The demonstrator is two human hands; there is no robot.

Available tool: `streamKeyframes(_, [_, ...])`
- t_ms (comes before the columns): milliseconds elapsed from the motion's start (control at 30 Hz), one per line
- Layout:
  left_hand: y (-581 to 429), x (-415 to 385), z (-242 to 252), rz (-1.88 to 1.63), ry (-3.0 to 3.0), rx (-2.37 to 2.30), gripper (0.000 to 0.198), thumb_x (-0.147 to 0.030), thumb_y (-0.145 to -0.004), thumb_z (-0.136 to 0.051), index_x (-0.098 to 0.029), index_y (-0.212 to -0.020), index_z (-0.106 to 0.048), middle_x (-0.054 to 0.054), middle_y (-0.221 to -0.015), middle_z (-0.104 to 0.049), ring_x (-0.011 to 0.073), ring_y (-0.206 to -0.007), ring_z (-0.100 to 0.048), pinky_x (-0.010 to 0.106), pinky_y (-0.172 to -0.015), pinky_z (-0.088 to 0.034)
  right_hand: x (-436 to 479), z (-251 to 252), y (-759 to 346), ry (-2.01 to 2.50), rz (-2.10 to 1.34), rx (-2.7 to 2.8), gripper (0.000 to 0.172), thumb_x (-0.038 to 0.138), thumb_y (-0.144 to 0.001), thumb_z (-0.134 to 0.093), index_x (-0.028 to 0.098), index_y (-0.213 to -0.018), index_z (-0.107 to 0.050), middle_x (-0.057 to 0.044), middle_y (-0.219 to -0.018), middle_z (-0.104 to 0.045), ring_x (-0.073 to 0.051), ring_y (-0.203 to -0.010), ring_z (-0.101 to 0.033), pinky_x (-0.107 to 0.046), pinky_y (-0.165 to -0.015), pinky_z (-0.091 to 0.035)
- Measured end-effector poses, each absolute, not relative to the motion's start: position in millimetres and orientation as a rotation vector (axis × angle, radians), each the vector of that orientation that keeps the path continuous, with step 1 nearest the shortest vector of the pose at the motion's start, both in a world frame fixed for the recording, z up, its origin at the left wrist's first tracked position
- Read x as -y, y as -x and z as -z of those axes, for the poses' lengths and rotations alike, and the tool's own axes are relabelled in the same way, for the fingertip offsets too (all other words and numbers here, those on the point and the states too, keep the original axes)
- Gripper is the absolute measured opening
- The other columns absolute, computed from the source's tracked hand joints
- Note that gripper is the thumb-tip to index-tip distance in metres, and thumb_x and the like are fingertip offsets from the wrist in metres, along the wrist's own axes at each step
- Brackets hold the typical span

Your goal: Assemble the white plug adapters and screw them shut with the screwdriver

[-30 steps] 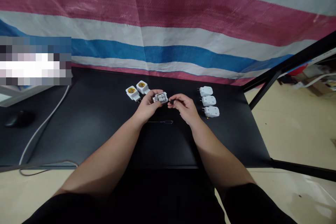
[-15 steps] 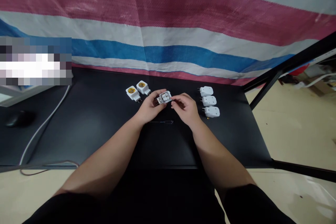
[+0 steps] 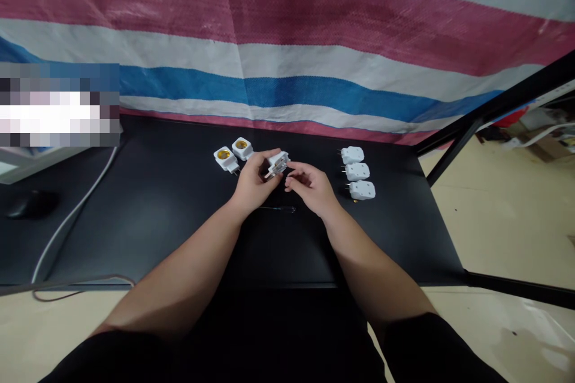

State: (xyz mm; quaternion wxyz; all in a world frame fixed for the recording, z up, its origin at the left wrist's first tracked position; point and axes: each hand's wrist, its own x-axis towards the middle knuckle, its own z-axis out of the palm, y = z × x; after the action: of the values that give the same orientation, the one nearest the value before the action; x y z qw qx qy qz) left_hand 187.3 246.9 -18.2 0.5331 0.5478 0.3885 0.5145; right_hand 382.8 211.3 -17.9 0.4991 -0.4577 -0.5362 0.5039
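Note:
My left hand (image 3: 255,182) grips a white plug-in lamp socket (image 3: 279,161), its opened back tilted and its prongs pointing down-left. Beside the socket's right edge is my right hand (image 3: 309,187), index finger stretched toward it and the thumb apart below. Whether that fingertip touches the socket is hard to tell, and I see nothing held in this hand. A thin screwdriver (image 3: 284,209) with a dark handle lies on the table just below the hands.
Two lamp sockets with gold-coloured insides (image 3: 223,155) lie at left. Three white sockets (image 3: 357,171) lie face down at right, a small brass-coloured bit (image 3: 355,201) by the nearest. A mouse (image 3: 32,203) and a cable (image 3: 74,206) are far left. A striped sheet (image 3: 287,60) hangs behind.
The socket in my left hand has tilted, so its open inside faces me less. My right fingers have drawn back a little and parted from their pinch at its edge.

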Motion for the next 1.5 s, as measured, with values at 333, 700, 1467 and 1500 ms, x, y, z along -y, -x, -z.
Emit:
streamKeyframes(333, [-188.1, -247.7, 14.6, -1.167, -1.322, -0.906, 0.062, -0.027, -0.083, -0.09, -0.019, -0.14, -0.068, 0.014, -0.135, -0.077, 0.0295, -0.123, -0.076, 0.047, -0.11, -0.06, -212.9, 17.4, -377.7, 1.095, -1.342, 1.159, 0.049, 0.056, -0.082, -0.097, 0.025, -0.111, -0.073, -0.002, -0.102, -0.075, -0.02, -0.09, -0.08, -0.044, -0.088, -0.076])
streamKeyframes(700, [-192.5, -247.7, 16.2, -1.15, -1.142, -0.919, 0.045, -0.032, -0.086, -0.091, -0.021, -0.125, -0.072, 0.006, -0.115, -0.079, 0.0205, -0.103, -0.075, 0.036, -0.097, -0.061, -212.0, 17.3, -377.7, 1.12, -1.334, 1.317, 0.036, 0.051, -0.086, -0.092, 0.025, -0.104, -0.073, 0.0, -0.093, -0.076, -0.018, -0.083, -0.078, -0.041, -0.085, -0.074])
streamKeyframes(1467, [-193.9, -249.1, 10.6, -1.184, -0.939, -0.963, 0.046, -0.021, -0.07, -0.088, -0.021, -0.114, -0.074, 0.001, -0.101, -0.079, 0.0168, -0.091, -0.073, 0.029, -0.084, -0.058, -210.9, 18.3, -376.3, 1.052, -1.435, 1.21, 0.043, 0.056, -0.085, -0.095, 0.025, -0.106, -0.073, 0.0, -0.097, -0.076, -0.019, -0.084, -0.084, -0.04, -0.085, -0.076])
streamKeyframes(1500, [-193.9, -249.2, 10.6, -1.183, -0.938, -0.964, 0.046, -0.021, -0.071, -0.088, -0.021, -0.114, -0.074, 0.002, -0.102, -0.079, 0.017, -0.092, -0.073, 0.03, -0.084, -0.058, -210.8, 18.4, -376.3, 1.052, -1.437, 1.211, 0.044, 0.056, -0.085, -0.095, 0.025, -0.106, -0.073, 0.0, -0.097, -0.076, -0.02, -0.084, -0.084, -0.04, -0.085, -0.076])
